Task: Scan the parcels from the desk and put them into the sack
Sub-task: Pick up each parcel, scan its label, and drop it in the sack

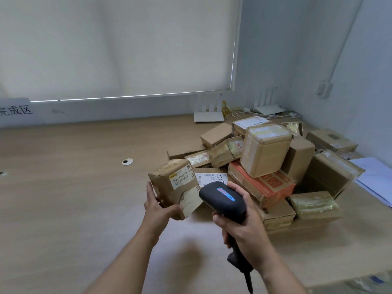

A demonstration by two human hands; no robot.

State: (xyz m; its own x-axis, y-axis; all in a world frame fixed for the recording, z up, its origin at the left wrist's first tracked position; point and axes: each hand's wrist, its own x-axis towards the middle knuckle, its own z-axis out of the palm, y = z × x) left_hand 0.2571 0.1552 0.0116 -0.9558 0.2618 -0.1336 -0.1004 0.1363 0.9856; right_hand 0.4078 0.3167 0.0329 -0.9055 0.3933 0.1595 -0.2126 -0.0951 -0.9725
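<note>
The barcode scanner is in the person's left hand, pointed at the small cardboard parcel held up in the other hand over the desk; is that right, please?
Not quite: the hands are swapped. In the head view the barcode scanner is gripped by the right hand, and the left hand holds up the small cardboard parcel. The rest stands: the scanner points at that parcel, over the desk.

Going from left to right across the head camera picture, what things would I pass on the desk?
White paper sign with black characters → round grey cable hole → small brown cardboard parcel held in the left hand → black handheld barcode scanner gripped by the right hand → orange-printed flat box → pale blue paper sheets.
</note>
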